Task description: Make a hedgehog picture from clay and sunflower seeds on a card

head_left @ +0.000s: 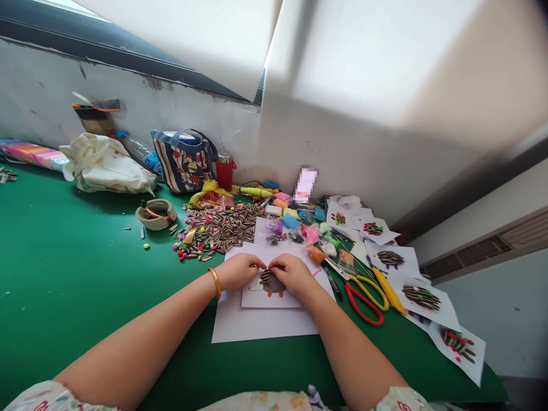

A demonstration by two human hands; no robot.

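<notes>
Evidently the work is only partway along. On a small white paper card (252,301), laid over a larger white sheet (265,326) on the green counter (85,257), sits a grey hedgehog figure (277,285) with orange feet. Slim, striped dark seeds (266,277) cover its upper back near the head, while the lower, rear part of the body shows plain grey; I'd judge that bare patch to be what is left. The left hand (242,270), below a gold bangle, and the right hand (294,277) nearly meet above the figure's back, each with thumb and forefinger drawn together; from here I can't tell whether either pinches a seed. Just beyond lies a loose heap of striped seeds mixed with coloured beads (233,228). Over to the right, several white cards bearing seed-covered figures (422,298) look further along, near red-and-yellow-handled scissors (365,304).
</notes>
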